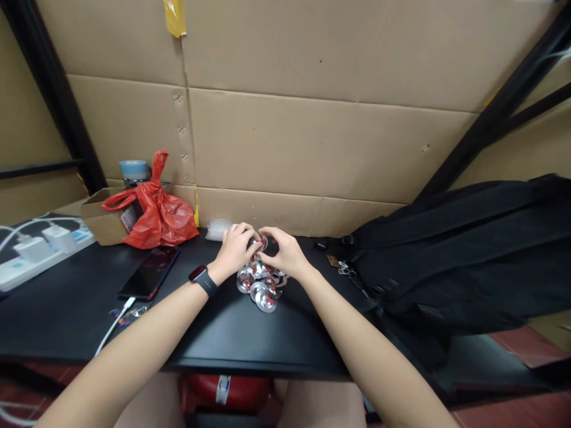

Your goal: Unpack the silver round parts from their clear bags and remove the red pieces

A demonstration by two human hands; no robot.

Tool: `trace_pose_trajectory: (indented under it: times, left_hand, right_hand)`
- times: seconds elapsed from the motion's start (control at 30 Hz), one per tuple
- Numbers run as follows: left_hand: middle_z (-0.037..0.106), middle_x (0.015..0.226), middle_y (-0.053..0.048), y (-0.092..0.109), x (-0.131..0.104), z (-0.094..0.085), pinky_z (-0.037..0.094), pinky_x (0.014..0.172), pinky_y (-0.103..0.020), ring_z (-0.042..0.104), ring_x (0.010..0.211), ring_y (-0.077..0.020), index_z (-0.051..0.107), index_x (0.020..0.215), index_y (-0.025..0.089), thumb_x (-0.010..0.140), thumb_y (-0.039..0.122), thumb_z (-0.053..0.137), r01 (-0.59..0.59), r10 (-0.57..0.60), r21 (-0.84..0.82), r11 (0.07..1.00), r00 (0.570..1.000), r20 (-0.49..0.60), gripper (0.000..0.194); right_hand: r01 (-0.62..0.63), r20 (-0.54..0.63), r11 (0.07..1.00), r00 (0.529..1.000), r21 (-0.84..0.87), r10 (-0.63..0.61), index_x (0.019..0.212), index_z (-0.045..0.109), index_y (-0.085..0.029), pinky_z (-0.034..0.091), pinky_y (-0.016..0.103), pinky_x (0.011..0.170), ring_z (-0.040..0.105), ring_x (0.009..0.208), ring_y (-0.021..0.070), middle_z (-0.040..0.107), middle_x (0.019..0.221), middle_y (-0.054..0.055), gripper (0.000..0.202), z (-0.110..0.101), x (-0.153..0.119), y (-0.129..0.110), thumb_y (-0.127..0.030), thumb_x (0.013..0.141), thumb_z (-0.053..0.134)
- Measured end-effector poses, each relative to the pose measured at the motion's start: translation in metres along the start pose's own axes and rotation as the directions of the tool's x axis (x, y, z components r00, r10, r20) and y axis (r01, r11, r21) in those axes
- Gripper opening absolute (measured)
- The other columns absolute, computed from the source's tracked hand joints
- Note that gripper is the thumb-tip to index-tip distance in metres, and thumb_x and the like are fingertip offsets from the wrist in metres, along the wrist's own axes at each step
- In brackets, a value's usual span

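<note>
My left hand (235,248), with a dark smartwatch on its wrist, reaches over the middle of the black desk. My right hand (286,254) meets it from the other side. Between their bent fingers and thumbs is a small shiny silver disc (264,242) with a red spot, partly covered by the fingers. Right below the hands lies a loose pile of similar silver discs (266,299), several with red marks at their centres. The upper part of this pile is hidden behind the fingers.
To the left are a red plastic bag (163,214), a cardboard box (103,220), a phone (150,273) on a white cable, and a power strip (44,258). A clear plastic packet (217,230) lies behind my left hand. A black backpack (464,255) fills the right side.
</note>
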State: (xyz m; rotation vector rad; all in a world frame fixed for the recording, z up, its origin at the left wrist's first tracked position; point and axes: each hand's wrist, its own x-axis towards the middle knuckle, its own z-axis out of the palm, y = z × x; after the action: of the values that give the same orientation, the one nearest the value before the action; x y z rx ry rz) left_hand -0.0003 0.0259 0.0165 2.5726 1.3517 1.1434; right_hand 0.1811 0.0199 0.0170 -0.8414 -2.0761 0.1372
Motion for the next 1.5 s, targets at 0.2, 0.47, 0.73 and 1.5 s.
trace_pose_trajectory:
  times: [0.2,0.47,0.73,1.5]
  left_hand:
    - [0.059,0.115,-0.005,-0.003,0.003,0.0,0.039,0.098,-0.043,0.049,0.116,-0.0268,0.067,0.095,0.025,0.094,0.036,0.056,0.047,-0.042,-0.127,0.991,0.998,0.043,0.015]
    - [0.067,0.1,-0.004,-0.031,0.013,0.006,0.041,0.098,-0.04,0.059,0.102,-0.0221,0.067,0.089,0.021,0.091,0.035,0.06,-0.002,0.031,-0.318,0.948,0.996,0.085,0.016]
    - [0.063,0.107,-0.005,-0.033,0.013,-0.002,0.037,0.102,-0.042,0.054,0.109,-0.0238,0.07,0.09,0.023,0.089,0.037,0.062,-0.022,0.054,-0.299,0.954,0.994,0.099,0.016]
    - [0.059,0.111,-0.005,-0.04,0.011,-0.003,0.036,0.102,-0.047,0.049,0.108,-0.0261,0.068,0.093,0.025,0.091,0.039,0.057,-0.032,0.059,-0.136,0.99,0.978,0.201,0.018]
  right_hand:
    - [-0.168,-0.029,0.911,0.981,0.376,0.193,0.096,0.046,-0.023,0.054,0.034,0.091,0.067,0.097,0.0202,0.057,0.097,0.001,0.041,0.002,-0.001,0.004,-0.022,0.065,0.072]
    - [-0.277,0.029,0.707,0.94,0.65,0.341,0.089,0.042,-0.024,0.056,0.032,0.087,0.069,0.094,0.0185,0.053,0.094,-0.002,0.045,0.009,-0.001,0.009,-0.025,0.061,0.077]
    - [-0.273,0.031,0.557,0.914,0.785,0.404,0.093,0.05,-0.025,0.059,0.034,0.085,0.067,0.089,0.0162,0.052,0.097,-0.002,0.052,0.014,-0.003,0.009,-0.026,0.056,0.087]
    - [-0.362,0.115,0.556,0.897,0.748,0.428,0.09,0.051,-0.023,0.057,0.037,0.09,0.069,0.093,0.0188,0.053,0.101,-0.001,0.047,0.018,-0.004,0.012,-0.023,0.057,0.084]
